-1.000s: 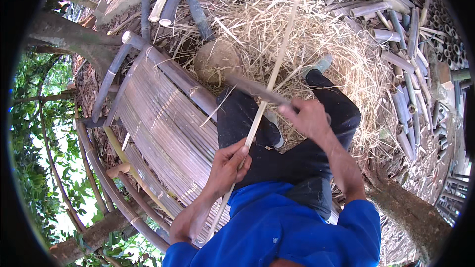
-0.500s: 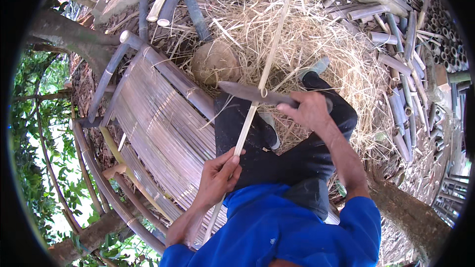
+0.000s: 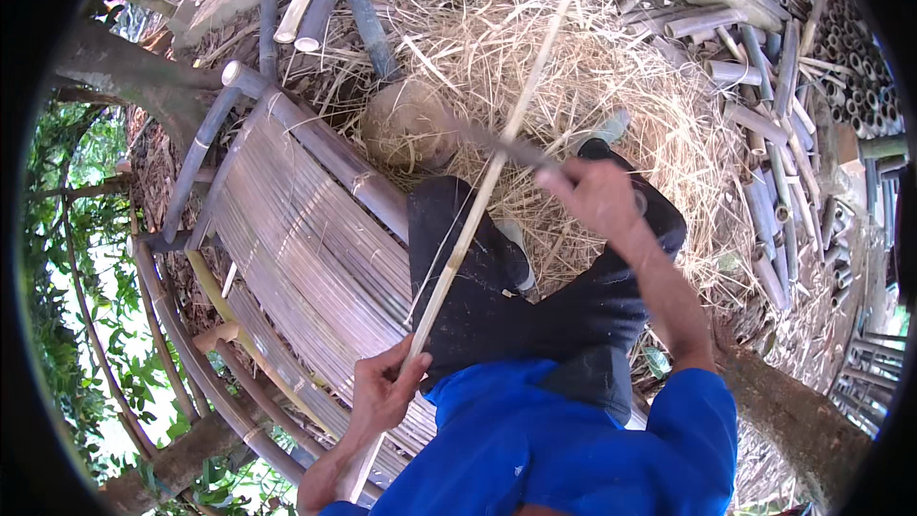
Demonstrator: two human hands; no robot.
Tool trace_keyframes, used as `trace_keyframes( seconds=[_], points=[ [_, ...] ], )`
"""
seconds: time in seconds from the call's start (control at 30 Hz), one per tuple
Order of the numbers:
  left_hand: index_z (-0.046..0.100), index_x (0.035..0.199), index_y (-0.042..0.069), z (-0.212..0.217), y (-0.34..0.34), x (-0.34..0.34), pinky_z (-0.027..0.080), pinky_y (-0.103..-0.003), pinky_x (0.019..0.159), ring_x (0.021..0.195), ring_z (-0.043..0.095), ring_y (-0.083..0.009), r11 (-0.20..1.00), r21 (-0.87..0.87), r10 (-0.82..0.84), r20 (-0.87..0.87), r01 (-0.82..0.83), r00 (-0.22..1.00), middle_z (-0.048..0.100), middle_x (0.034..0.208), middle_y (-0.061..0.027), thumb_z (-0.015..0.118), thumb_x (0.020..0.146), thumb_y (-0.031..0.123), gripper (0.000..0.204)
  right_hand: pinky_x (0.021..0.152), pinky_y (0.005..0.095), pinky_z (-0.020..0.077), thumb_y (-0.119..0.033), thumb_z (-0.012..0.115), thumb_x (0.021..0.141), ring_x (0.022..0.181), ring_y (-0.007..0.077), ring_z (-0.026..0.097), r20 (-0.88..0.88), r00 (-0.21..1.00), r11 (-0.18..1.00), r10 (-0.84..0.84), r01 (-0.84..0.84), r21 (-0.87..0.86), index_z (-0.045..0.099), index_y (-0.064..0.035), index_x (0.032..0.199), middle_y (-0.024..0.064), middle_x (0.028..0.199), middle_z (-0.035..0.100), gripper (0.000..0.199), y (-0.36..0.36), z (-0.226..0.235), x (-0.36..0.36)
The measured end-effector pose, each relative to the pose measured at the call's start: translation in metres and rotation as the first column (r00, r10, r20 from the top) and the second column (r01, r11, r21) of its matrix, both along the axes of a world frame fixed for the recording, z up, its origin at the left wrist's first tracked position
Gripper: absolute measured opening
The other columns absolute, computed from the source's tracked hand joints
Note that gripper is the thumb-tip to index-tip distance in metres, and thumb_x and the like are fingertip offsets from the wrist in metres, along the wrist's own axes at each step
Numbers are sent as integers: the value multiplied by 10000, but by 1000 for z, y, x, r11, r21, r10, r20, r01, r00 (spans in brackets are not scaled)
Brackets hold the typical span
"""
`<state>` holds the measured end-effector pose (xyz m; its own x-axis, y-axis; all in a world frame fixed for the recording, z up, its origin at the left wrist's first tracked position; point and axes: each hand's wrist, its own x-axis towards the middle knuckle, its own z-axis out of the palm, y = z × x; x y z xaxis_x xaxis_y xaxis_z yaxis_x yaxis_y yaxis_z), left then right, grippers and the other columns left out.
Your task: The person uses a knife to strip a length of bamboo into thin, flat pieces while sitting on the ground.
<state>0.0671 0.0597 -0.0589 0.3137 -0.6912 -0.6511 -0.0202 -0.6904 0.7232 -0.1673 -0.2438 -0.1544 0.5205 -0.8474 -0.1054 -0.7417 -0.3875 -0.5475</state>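
My left hand (image 3: pixel 387 385) is closed round a long, pale bamboo strip (image 3: pixel 459 250), which slants from low on my left up to the far middle. My right hand (image 3: pixel 600 198) grips the handle of a large knife (image 3: pixel 509 148); motion smears its blade. That blade lies across the strip, well above the left hand, and its tip points left. The strip passes over my left leg, in dark trousers. Hidden in my fist is most of the knife's handle.
At my left stands a bench of bamboo slats (image 3: pixel 296 201). A round wooden block (image 3: pixel 411 124) sits before it among heaped pale shavings (image 3: pixel 669 143). Cut bamboo poles (image 3: pixel 764 196) lie on the right, with stacked tube ends (image 3: pixel 864 86) beyond. Dark-trousered legs (image 3: pixel 525 325) fill the near middle.
My left hand has drawn down and left, pulling the bamboo strip toward me. The knife has tilted and its blade is now blurred; my right hand has shifted slightly.
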Motion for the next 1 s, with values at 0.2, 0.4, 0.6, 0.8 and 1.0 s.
trace_keyframes(
  seconds=[0.2, 0.4, 0.6, 0.8, 1.0],
  points=[
    [661, 1270, -40, -13, -14, 2, 317, -210, 483, 567, 416, 1, 998, -65, 4, 12, -3, 1000, 528, 666, 81, 686, 979, 165, 357, 574, 437, 556, -717, 576, 877, 567, 336, 673, 77, 981, 970, 180, -164, -179, 758, -107, 813, 119, 576, 641, 640, 48, -10, 14],
    [668, 1236, -71, 7, 12, -5, 443, -230, 524, 602, 530, -38, 980, 35, -199, 202, 196, 959, 627, 689, 15, 766, 914, 184, 423, 462, 413, 493, -640, 578, 940, 467, 224, 576, 28, 985, 983, -171, 173, -64, 783, -92, 940, 101, 550, 604, 585, -64, -48, -31],
    [717, 1193, -11, 3, 60, 22, 505, -259, 507, 578, 619, -91, 966, 62, -253, 412, 250, 875, 728, 714, -100, 795, 867, 183, 387, 458, 388, 456, -716, 603, 878, 514, 198, 584, 149, 934, 946, -325, 319, 64, 709, 74, 1021, 128, 581, 578, 809, -117, -52, -46],
    [775, 1047, 10, 39, 35, 89, 477, -290, 436, 496, 610, -127, 917, -63, -284, 593, 395, 754, 719, 689, -123, 720, 854, 47, 205, 424, 256, 400, -358, 673, 971, 465, 81, 434, 475, 475, 518, -741, -46, 854, 609, -18, 1058, 38, 704, 527, 357, -63, -54, 25],
    [699, 1223, 38, 90, 18, 103, 565, -412, 770, 904, 587, -221, 956, -86, 260, 688, 280, -678, 655, 1089, -133, 768, 872, 219, 400, 453, 268, 423, -267, 696, 968, 480, 70, 412, 319, 311, 290, -895, -138, 947, 540, -95, 945, 10, 701, 487, 234, -26, -61, 74]
  ],
)
